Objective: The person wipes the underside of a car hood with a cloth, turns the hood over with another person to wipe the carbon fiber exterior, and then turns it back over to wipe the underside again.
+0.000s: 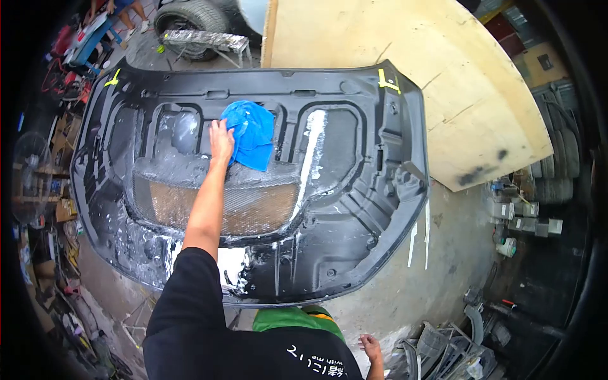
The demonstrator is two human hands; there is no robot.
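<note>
At upper centre of the frame, the left hand (221,140) grasps the edge of a blue cloth (254,136) on the black hood (329,253), laid flat, seemingly for reach across its recesses. The right hand (370,348), lower right, hangs loosely open, perhaps for balance.

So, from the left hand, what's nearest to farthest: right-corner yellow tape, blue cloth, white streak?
1. Blue cloth: touching the left hand.
2. White streak: right, on the black panel.
3. Yellow tape: farther right, at the panel's far corner.
</note>
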